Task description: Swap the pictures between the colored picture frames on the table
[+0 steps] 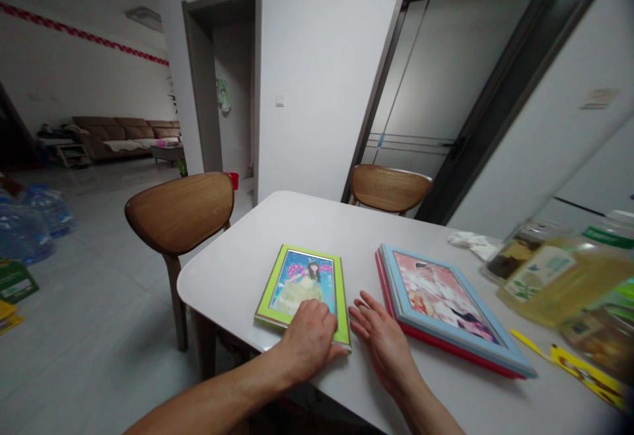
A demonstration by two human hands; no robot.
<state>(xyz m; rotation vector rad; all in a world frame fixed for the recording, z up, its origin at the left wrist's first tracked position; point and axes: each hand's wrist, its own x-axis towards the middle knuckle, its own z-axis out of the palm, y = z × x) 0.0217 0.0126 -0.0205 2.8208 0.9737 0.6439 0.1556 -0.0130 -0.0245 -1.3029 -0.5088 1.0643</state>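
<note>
A picture frame with a bright green border (278,280) lies flat near the table's front left edge, its picture showing a figure in a pale dress. My left hand (311,336) rests over its lower right part, fingers curled and pressed together on it, thumb at the near corner. Between this frame and a stack of larger frames is my right hand (380,333), which holds nothing and has its fingers stretched and slightly apart. The stack has a light blue frame (421,313) on top of a red one (384,283), close beside my right hand.
On the right stand a large bottle of yellow liquid (539,276), a jar (520,247) and a crumpled white cloth (473,243). A yellow item (587,372) lies at the near right. Wooden chairs (183,214) (391,187) stand at the white table (317,217).
</note>
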